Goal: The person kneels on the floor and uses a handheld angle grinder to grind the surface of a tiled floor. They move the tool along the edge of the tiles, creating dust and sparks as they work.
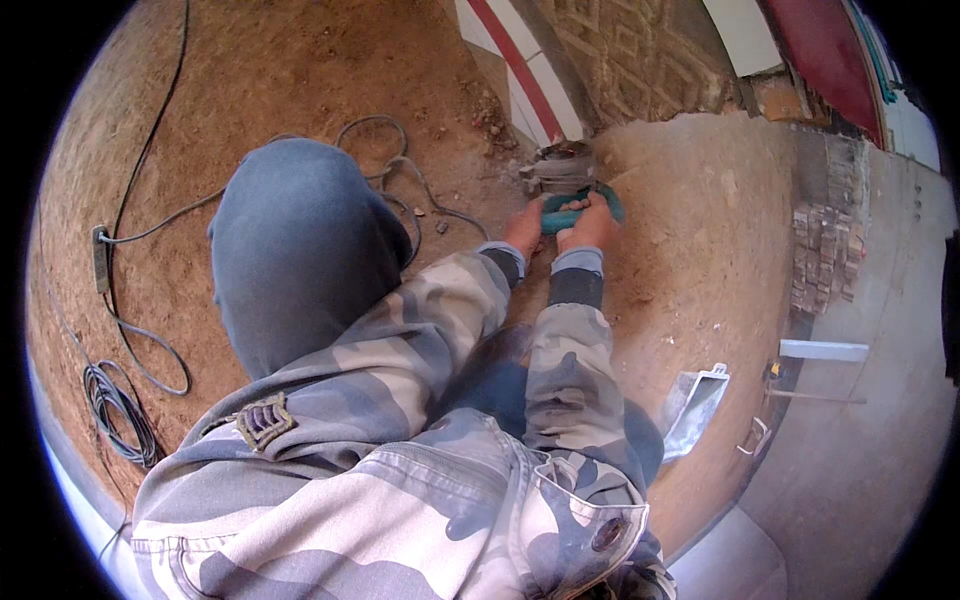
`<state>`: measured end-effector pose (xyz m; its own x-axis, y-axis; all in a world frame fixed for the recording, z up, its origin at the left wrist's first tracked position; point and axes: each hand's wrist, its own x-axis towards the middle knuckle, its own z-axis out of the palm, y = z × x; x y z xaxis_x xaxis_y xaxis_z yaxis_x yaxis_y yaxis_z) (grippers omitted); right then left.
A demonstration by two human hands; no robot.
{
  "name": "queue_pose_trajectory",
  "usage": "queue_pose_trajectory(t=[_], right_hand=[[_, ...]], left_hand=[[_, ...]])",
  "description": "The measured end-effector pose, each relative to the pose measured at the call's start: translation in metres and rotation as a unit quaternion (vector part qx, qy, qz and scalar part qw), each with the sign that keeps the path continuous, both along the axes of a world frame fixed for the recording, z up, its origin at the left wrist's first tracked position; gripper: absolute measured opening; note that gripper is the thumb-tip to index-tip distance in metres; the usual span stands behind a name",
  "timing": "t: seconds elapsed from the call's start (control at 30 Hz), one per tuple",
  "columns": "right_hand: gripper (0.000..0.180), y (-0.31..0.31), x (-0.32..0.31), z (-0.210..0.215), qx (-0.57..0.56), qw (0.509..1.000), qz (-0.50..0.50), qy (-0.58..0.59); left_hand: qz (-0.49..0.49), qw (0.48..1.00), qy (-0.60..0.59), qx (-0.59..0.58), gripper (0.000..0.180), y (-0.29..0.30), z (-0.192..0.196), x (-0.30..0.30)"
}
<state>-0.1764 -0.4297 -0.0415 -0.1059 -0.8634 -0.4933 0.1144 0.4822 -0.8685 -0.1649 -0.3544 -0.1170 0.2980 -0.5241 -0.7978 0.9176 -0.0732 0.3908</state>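
Observation:
Both my hands grip a teal angle grinder point(566, 213) held low over the dusty ground. My left hand point(524, 229) wraps the near left side of its body. My right hand point(590, 226) closes over the teal handle on the right. The grinder's grey metal head and guard point(558, 170) point away from me, right at the broken edge of a patterned tile floor point(630, 60). My camouflage sleeves and one bent knee in blue trousers point(295, 240) fill the middle of the view.
A grey power cable point(400, 170) loops from the grinder across the dirt to an extension socket point(101, 258) at left, with a coiled cord point(115, 405) below. A metal trowel point(697, 405) lies at right. Stacked small tiles point(825, 255) stand by a concrete slab point(870, 440).

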Motion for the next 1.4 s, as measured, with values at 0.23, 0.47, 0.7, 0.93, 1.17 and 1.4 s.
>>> queue_pose_trajectory(t=[0.23, 0.47, 0.7, 0.93, 1.17, 1.4], right_hand=[[0.016, 0.007, 0.004, 0.007, 0.010, 1.000, 0.013, 0.022], [0.014, 0.016, -0.005, 0.020, 0.014, 0.999, 0.021, 0.031], [0.018, 0.009, -0.032, 0.001, 0.018, 0.998, -0.027, -0.055], [0.018, 0.005, -0.029, -0.017, 0.037, 0.996, -0.053, -0.060], [0.012, 0.001, -0.030, -0.026, 0.041, 0.998, -0.008, -0.045], [0.012, 0.012, -0.010, -0.013, 0.054, 0.998, -0.023, -0.018]], left_hand=[[-0.004, 1.000, -0.003, 0.002, 0.043, 0.000, -0.007, -0.001], [-0.046, 0.994, -0.088, 0.052, 0.052, 0.009, 0.007, -0.009], [-0.073, 0.977, -0.177, 0.097, 0.049, 0.001, -0.020, -0.035], [-0.125, 0.970, -0.189, 0.088, 0.064, 0.019, 0.009, -0.007], [-0.093, 0.980, -0.154, 0.088, 0.062, 0.006, -0.025, -0.019], [-0.106, 0.985, -0.107, 0.089, 0.061, 0.014, -0.008, 0.001]])
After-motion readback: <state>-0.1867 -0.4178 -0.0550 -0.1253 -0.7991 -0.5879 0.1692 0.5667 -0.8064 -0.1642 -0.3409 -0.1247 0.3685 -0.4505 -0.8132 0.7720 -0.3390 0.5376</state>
